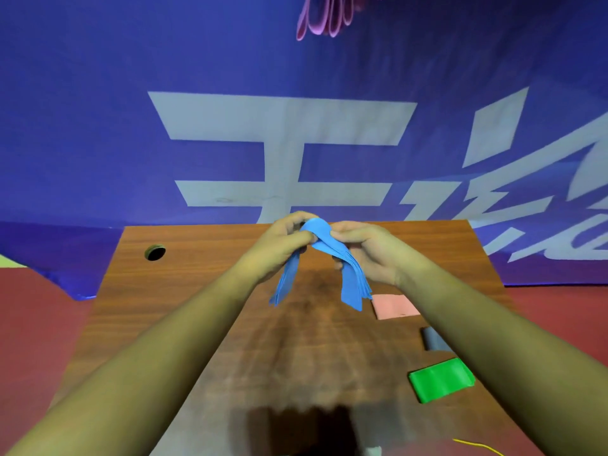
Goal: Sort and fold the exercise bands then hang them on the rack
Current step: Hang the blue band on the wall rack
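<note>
I hold a folded blue exercise band (352, 281) above the far half of the wooden table (184, 291). My left hand (279, 245) and my right hand (365, 248) both pinch its bent top, and its two layered ends droop down on either side. On the table's right side lie a folded pink band (394, 307), a grey band (434, 339) partly hidden by my right forearm, and a folded green band (441, 380). Purple-pink bands (329, 18) hang at the top edge of the view.
A blue banner with large white characters (283, 153) hangs behind the table. A round cable hole (155, 252) sits at the table's far left. A thin yellow cord (477, 445) lies at the near right edge. Red floor (39, 324) surrounds the table.
</note>
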The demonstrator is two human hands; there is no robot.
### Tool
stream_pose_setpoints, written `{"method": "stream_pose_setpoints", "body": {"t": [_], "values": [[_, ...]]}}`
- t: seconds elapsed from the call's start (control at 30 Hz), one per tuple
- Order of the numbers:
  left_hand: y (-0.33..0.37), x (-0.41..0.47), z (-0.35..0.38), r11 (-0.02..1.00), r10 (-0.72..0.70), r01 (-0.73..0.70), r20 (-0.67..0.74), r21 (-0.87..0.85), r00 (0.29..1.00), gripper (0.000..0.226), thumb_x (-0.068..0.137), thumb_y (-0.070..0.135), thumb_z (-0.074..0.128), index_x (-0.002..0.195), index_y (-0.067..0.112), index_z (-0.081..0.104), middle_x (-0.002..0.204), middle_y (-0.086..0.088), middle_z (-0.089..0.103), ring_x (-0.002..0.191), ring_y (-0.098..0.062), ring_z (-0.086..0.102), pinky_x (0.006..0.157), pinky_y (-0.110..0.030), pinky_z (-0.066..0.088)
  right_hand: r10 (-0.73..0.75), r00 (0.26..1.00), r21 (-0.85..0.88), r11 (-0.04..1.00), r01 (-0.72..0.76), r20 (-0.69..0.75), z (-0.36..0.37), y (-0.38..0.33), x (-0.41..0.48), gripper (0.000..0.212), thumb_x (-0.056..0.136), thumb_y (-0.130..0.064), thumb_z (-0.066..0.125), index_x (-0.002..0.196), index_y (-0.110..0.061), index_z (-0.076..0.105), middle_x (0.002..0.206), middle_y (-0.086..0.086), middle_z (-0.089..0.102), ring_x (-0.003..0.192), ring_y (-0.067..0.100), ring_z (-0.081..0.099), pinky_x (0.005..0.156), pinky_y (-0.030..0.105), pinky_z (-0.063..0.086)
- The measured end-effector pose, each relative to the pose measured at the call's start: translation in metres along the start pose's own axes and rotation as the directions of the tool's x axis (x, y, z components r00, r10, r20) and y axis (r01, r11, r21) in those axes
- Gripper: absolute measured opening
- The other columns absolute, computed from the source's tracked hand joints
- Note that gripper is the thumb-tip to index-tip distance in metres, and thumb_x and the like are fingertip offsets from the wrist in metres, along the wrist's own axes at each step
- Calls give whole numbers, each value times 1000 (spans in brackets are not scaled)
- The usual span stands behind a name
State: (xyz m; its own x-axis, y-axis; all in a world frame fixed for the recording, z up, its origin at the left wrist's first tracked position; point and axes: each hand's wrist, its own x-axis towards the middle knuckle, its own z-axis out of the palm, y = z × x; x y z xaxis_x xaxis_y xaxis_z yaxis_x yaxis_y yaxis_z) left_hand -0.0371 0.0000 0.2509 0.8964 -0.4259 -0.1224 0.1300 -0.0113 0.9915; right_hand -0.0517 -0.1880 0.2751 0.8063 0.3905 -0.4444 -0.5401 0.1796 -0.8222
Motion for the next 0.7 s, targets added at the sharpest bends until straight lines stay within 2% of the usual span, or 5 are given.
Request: {"method": "stream_pose_setpoints", "body": {"t": [0.17,0.33,0.47,0.57,0.7], "values": [[29,8,10,967,61,-47,-47,252,997,37,75,18,56,111,20,64,104,2,70,94,-15,65,84,-30,52,-241,966,-343,918,197,-90,-10,-21,-5,7,93,-2,57,93,-6,63,73,2,66,68,15,60,74,36,47],[61,20,26,850,103,-49,-74,525,992,35,68,33,55,102,38,60,87,14,65,76,-9,60,67,-29,49,-407,903,-410,854,322,-138,-25,-40,-17,8,92,-6,63,99,-8,67,90,5,67,87,14,62,90,35,53],[78,28,42,832,164,-134,-7,539,986,33,67,34,60,100,32,60,96,12,62,84,-7,61,74,-24,51,-488,859,-481,797,366,-155,-45,-59,-27,7,88,-10,67,82,-13,67,81,-1,64,80,12,57,82,31,45],[87,34,52,772,161,-162,58,614,985,38,61,45,63,96,32,56,102,9,55,90,-6,58,82,-24,48,-365,927,-365,878,311,-88,-56,-76,-34,10,78,-13,67,69,-13,62,66,2,55,64,15,49,64,27,40],[104,43,63,862,76,-142,152,487,985,39,68,37,67,100,19,55,95,7,64,90,-8,61,85,-30,50,-298,955,-323,904,282,0,-67,-99,-44,16,87,-3,56,72,-7,60,61,3,56,58,15,50,56,27,38]]}}
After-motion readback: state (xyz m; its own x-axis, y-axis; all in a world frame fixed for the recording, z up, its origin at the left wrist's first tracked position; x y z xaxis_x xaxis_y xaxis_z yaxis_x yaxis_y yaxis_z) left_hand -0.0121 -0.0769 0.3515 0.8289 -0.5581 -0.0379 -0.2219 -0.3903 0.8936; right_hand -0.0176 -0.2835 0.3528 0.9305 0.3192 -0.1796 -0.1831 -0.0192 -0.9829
